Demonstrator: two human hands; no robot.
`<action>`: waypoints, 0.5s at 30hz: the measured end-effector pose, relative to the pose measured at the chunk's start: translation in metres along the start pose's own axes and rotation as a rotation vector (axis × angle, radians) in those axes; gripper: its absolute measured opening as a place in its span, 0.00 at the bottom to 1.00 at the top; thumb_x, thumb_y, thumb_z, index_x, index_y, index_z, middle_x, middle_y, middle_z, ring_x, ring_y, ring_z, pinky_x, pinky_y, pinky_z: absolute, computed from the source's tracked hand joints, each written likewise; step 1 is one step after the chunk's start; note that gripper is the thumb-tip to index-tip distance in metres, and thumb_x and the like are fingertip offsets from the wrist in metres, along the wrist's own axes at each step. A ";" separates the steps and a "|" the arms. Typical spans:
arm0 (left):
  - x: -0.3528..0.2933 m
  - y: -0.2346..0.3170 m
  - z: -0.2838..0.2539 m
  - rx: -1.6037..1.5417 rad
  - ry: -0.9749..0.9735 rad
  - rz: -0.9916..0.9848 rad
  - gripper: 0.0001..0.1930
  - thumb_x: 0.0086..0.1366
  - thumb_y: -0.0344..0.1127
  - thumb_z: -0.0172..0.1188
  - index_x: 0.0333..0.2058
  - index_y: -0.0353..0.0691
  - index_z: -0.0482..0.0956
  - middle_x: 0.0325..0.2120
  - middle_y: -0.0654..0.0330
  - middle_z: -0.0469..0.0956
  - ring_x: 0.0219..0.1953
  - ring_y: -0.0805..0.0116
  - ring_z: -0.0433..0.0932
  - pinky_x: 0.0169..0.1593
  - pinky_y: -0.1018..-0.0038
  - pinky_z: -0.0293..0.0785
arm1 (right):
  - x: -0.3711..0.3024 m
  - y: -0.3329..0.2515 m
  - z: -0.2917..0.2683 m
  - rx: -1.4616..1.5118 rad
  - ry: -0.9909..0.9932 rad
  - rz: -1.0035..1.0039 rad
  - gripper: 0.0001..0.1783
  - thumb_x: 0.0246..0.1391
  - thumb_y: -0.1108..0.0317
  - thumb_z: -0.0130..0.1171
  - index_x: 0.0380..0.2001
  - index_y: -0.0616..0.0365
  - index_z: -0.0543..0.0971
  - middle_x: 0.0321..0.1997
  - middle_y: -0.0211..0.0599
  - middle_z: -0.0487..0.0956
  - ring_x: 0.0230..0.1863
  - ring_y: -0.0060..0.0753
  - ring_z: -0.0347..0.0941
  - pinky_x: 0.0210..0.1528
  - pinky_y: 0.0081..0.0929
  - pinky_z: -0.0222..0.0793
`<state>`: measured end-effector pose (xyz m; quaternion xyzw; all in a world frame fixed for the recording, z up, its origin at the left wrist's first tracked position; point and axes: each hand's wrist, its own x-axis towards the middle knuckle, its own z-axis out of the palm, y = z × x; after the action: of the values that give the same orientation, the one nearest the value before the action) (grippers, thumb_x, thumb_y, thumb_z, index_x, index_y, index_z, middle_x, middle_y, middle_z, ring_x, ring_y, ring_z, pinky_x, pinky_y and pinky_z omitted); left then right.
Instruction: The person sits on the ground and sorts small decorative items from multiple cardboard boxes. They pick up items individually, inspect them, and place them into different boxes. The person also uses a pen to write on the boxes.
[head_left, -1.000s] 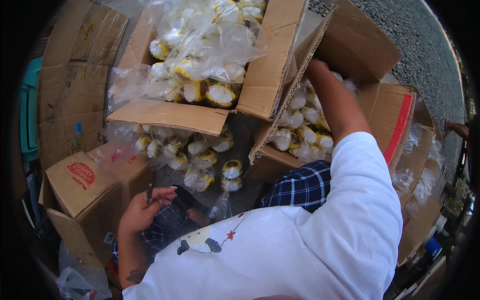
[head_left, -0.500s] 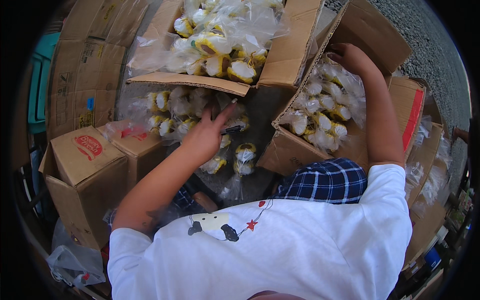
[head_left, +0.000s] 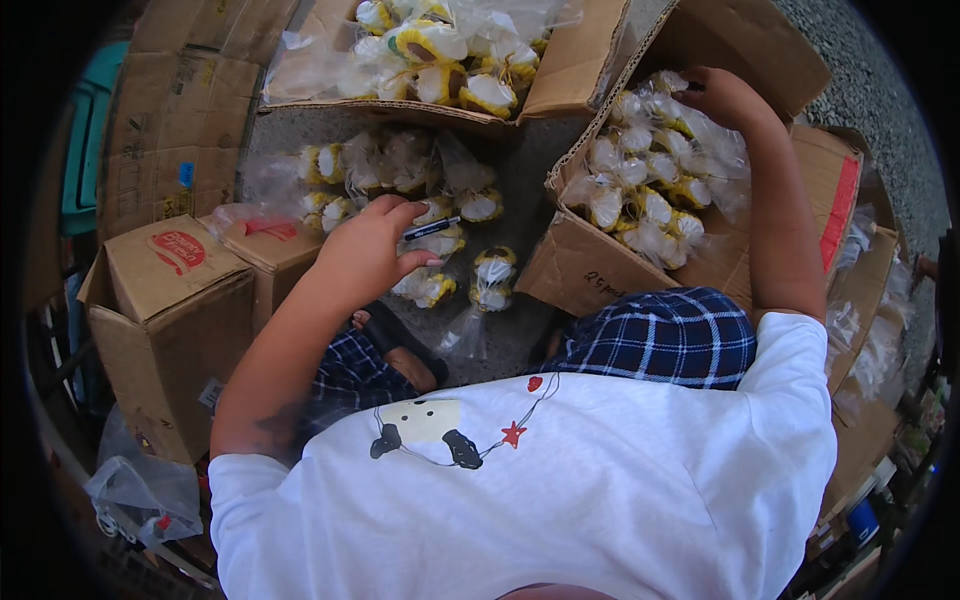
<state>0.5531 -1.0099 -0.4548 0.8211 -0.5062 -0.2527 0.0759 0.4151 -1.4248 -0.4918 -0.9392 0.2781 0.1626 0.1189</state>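
Bagged pieces, white with yellow edging and wrapped in clear, crinkled plastic, lie clustered within the open carton at right. The hands are well apart: the right hand curls at the cluster's far edge, its grip indeterminable; the left hand, holding a dark pen, is near similar loose bags on the grey floor.

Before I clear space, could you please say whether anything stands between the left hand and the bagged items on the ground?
Nothing visible does: the left hand, holding a pen, overlaps the bagged items in view, contact unclear.
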 end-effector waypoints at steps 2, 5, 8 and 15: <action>-0.005 0.000 0.021 0.083 -0.066 -0.105 0.27 0.48 0.43 0.63 0.48 0.47 0.68 0.39 0.55 0.71 0.38 0.52 0.74 0.40 0.63 0.71 | 0.003 0.001 0.002 0.003 -0.024 0.011 0.26 0.48 0.54 0.57 0.48 0.58 0.71 0.45 0.46 0.74 0.45 0.44 0.71 0.49 0.31 0.64; -0.003 -0.013 0.044 0.116 -0.152 -0.181 0.24 0.48 0.40 0.62 0.46 0.47 0.70 0.39 0.56 0.71 0.37 0.51 0.74 0.38 0.62 0.71 | 0.005 0.003 0.007 -0.019 -0.053 0.003 0.29 0.46 0.51 0.57 0.48 0.59 0.71 0.47 0.45 0.73 0.48 0.43 0.69 0.50 0.31 0.64; -0.004 -0.030 0.048 0.125 -0.120 -0.193 0.17 0.50 0.38 0.60 0.40 0.44 0.72 0.37 0.58 0.71 0.36 0.55 0.74 0.36 0.64 0.72 | 0.007 0.001 0.012 0.012 -0.077 0.009 0.29 0.46 0.51 0.58 0.48 0.59 0.71 0.47 0.46 0.73 0.48 0.44 0.70 0.50 0.31 0.64; -0.011 0.004 0.024 -0.030 -0.027 -0.056 0.12 0.53 0.36 0.57 0.37 0.42 0.74 0.35 0.59 0.71 0.36 0.56 0.74 0.37 0.65 0.72 | 0.006 -0.006 0.009 -0.074 -0.083 0.017 0.26 0.49 0.52 0.55 0.47 0.58 0.71 0.47 0.46 0.73 0.48 0.44 0.69 0.50 0.31 0.63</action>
<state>0.5342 -0.9984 -0.4706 0.8303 -0.4800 -0.2732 0.0745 0.4208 -1.4200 -0.5010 -0.9331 0.2745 0.2124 0.0943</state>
